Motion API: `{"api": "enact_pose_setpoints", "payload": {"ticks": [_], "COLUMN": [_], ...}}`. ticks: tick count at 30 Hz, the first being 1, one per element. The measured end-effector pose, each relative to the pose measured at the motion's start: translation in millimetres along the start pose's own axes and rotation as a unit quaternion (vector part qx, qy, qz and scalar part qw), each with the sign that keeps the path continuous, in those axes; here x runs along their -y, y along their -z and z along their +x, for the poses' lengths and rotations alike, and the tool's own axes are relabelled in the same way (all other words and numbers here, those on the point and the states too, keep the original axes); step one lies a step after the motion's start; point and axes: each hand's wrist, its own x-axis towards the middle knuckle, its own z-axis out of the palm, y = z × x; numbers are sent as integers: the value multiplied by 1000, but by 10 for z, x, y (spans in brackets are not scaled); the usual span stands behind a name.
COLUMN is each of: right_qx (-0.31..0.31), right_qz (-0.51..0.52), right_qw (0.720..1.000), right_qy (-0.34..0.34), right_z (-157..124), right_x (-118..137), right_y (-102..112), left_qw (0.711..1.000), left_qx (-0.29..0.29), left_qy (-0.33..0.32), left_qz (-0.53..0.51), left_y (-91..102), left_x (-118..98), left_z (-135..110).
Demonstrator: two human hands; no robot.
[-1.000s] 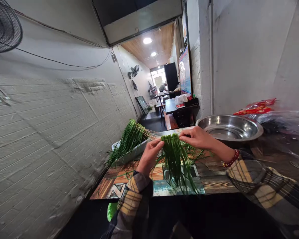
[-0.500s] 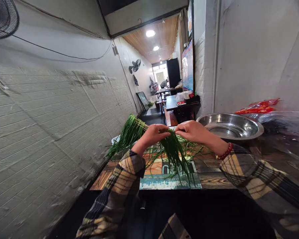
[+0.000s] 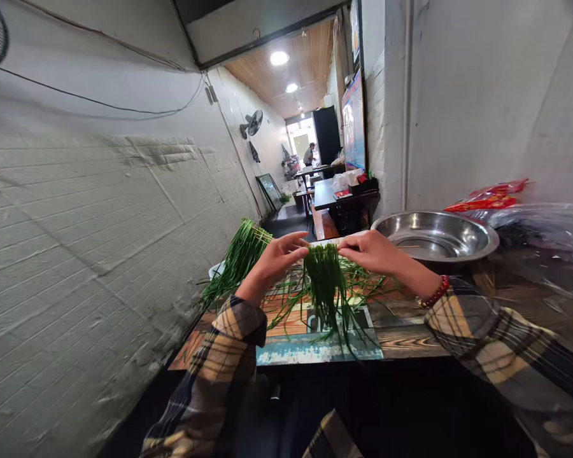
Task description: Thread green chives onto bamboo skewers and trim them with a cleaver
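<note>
Between my hands hangs a bunch of long green chives (image 3: 325,277), bunched at the top and drooping over the table. My right hand (image 3: 370,249), with a red bead bracelet at the wrist, is closed in a pinch at the bunch's upper right. A thin wooden skewer (image 3: 407,246) sticks out beyond it toward the basin. At the bunch's upper left is my left hand (image 3: 282,256), thumb and fingers apart, its thumb tip close to the chives; contact is unclear. Farther left, a pile of skewered chives (image 3: 241,254) rests on a white container (image 3: 216,270), stick ends showing.
Loose chives lie scattered on the wood-patterned table (image 3: 410,343). A wide steel basin (image 3: 487,245) stands at the right, with red packaging (image 3: 491,196) and clear plastic (image 3: 544,235) beside it. A brick wall borders the left. Far back, a person (image 3: 309,154) stands near tables.
My left thumb and fingers have spread apart at the bunch's left side. The chives now hang straighter, and a skewer end shows past my right hand. The view has shifted slightly.
</note>
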Motion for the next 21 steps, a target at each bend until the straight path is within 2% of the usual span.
{"api": "enact_pose_setpoints", "payload": {"ticks": [2, 5, 8, 13, 18, 21], "right_qx": [-18, -26, -18, 1, 39, 31], "right_qz": [29, 56, 82, 114, 88, 72], "right_qw": [999, 998, 996, 993, 995, 997], "right_qy": [-15, -29, -30, -21, -12, 29], "right_z": [-12, -5, 17, 6, -60, -82], "right_x": [-43, -39, 23, 69, 8, 51], "right_y": [25, 37, 2, -94, -136, -183], "left_qw": [998, 992, 979, 955, 956, 961], "left_qx": [-22, 2, 17, 12, -16, 4], "left_qy": [15, 4, -16, 63, 93, 113], "left_qz": [-54, -125, -201, -289, -276, -251], "left_y": [33, -33, -206, -524, -668, -692], "left_x": [83, 212, 291, 323, 357, 363], "left_z": [-89, -172, -183, -190, -288, -350]}}
